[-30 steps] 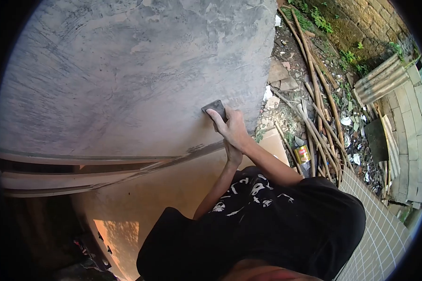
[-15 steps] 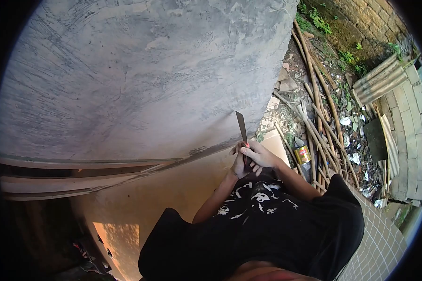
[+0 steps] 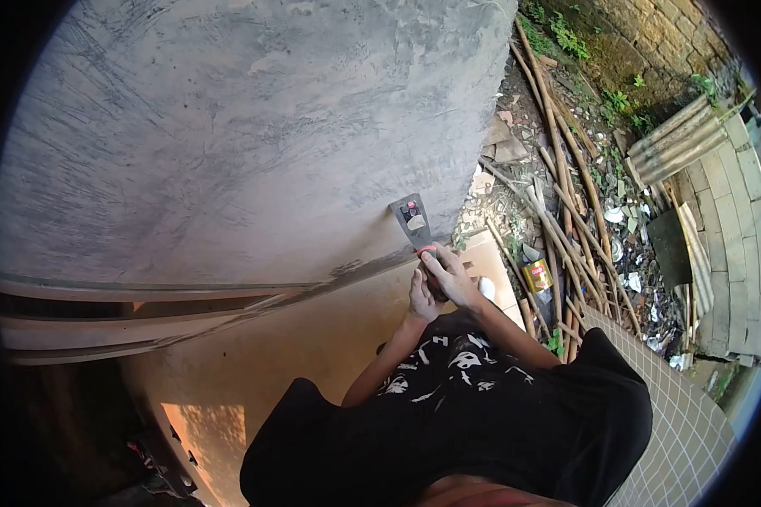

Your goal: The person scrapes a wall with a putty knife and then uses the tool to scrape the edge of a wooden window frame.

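A putty knife (image 3: 412, 221) points up and away from me, its flat grey blade turned face-on and showing dark marks and a pale patch. My right hand (image 3: 452, 277) is closed round its dark handle, just below the red collar. Close against the lower handle is my left hand (image 3: 423, 296), its palm turned toward the right hand and its fingers curled beside the grip. Pale dust coats the fingers. Beyond the blade rises a grey plastered wall (image 3: 262, 144) with scratchy trowel marks; the blade overlaps its lower part in this view.
Below the wall runs a tan surface (image 3: 313, 325), with a slotted ledge (image 3: 144, 317) at left. Bamboo poles (image 3: 566, 177), rubble and a yellow-red packet (image 3: 539, 275) lie on the ground at right. Corrugated sheets (image 3: 676, 139) and a block wall (image 3: 731, 228) stand farther off.
The putty knife has turned from nearly edge-on to face-on, and its blade has shifted left. Both hands have moved slightly left and up, with the left palm now more visible.
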`<action>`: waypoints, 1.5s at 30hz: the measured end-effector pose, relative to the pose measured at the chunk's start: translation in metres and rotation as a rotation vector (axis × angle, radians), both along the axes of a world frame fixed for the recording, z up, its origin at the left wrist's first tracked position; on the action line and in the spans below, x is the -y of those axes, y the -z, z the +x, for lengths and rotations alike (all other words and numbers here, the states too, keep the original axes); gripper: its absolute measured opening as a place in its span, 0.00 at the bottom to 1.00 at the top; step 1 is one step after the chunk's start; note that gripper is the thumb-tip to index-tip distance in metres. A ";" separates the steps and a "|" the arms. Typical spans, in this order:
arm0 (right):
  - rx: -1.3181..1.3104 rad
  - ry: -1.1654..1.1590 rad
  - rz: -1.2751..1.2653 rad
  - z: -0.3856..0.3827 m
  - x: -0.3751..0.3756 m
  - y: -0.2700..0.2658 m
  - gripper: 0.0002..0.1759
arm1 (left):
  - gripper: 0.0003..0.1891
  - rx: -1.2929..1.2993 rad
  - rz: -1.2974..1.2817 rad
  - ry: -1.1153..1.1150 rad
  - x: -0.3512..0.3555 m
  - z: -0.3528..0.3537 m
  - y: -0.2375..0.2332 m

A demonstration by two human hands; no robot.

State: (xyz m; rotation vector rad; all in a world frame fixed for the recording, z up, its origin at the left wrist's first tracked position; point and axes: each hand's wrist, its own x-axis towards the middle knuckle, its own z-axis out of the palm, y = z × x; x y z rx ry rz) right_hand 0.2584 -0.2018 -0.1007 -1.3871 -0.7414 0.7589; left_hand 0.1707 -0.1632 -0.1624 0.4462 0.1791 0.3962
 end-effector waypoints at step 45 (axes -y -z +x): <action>-0.608 -0.120 0.039 -0.054 -0.015 -0.081 0.23 | 0.36 -0.271 0.552 0.060 -0.074 -0.018 -0.120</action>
